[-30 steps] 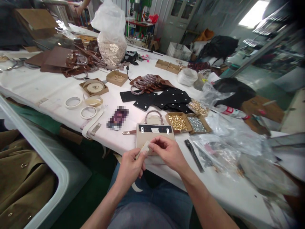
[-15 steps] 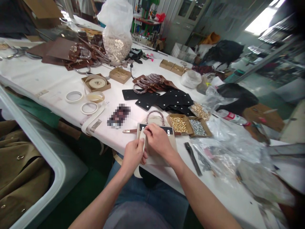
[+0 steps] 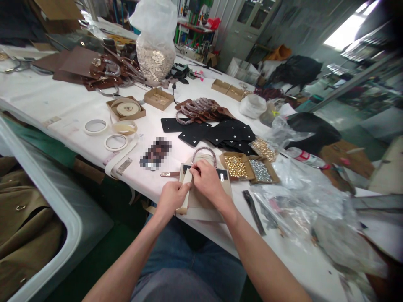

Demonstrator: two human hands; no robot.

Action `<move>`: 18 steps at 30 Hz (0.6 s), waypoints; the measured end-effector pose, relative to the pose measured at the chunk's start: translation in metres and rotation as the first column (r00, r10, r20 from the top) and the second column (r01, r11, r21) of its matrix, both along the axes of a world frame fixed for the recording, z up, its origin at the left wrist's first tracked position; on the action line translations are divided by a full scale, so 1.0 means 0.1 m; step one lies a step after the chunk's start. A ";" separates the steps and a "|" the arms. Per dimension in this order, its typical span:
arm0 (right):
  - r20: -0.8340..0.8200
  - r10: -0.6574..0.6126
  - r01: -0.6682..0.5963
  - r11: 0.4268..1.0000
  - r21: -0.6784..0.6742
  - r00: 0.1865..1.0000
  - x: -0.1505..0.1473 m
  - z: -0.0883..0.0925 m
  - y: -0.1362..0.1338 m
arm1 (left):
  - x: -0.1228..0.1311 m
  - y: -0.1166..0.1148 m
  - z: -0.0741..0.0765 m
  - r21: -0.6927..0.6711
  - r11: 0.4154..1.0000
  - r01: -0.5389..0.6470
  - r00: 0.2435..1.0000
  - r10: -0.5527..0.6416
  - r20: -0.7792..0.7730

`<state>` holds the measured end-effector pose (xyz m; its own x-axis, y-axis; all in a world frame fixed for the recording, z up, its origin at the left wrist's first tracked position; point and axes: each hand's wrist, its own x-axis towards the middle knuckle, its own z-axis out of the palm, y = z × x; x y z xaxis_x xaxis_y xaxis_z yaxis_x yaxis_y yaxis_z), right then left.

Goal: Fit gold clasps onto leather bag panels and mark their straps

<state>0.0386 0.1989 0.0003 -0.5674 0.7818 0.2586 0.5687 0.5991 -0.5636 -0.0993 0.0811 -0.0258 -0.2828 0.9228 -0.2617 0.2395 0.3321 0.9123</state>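
Note:
A beige bag piece (image 3: 204, 205) lies at the table's front edge, with a black band and metal slot fittings along its far side. A cream strip (image 3: 187, 191) runs over its left part toward me. My left hand (image 3: 171, 197) is closed on the strip's side, thumb on top. Near the strip's far end, my right hand (image 3: 206, 182) pinches with bent fingers, which hide the spot where it meets the black band. Behind the piece stands a wrapped round handle (image 3: 204, 152), and a brown strap (image 3: 169, 174) with a metal tip sticks out left.
Boxes of gold studs (image 3: 235, 165) and silver studs (image 3: 260, 170) stand to the right, near a dark flat tool (image 3: 253, 212) and plastic bags (image 3: 296, 209). Black pieces (image 3: 231, 132) lie beyond. Tape rolls (image 3: 116, 142) and a blurred-out object (image 3: 155, 153) lie left. A grey bin (image 3: 75, 226) stands beside the table.
The cream strip, turned more edge-on and hanging past the table edge before, now lies flatter along the bag piece. My left hand has shifted slightly left; the right stays close to the same spot.

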 end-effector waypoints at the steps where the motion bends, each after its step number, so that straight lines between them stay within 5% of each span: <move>1: 0.001 -0.001 0.001 1.000 0.004 1.000 0.00 0.00 0.00 | 0.00 0.00 -0.02 -0.029 1.000 -0.005 0.999 0.006 0.043; 9: 0.000 -0.002 0.002 1.000 -0.008 1.000 -0.03 -0.04 0.02 | 0.00 -0.02 -0.04 -0.093 0.995 -0.021 0.990 0.033 0.139; 14: -0.114 -0.138 0.126 0.986 -0.106 0.984 0.00 -0.05 0.04 | 0.01 -0.03 -0.03 -0.129 0.991 -0.031 0.979 0.056 0.198; 18: -0.142 0.042 -0.058 0.992 -0.110 0.989 0.05 -0.02 -0.02 | 0.04 -0.07 -0.05 -0.143 0.990 -0.014 0.941 0.062 0.334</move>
<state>0.0440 0.1968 -0.0018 -0.5709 0.7822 0.2494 0.4509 0.5526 -0.7009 -0.0951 0.0740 -0.0311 -0.1901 0.8616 -0.4706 -0.0888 0.4623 0.8823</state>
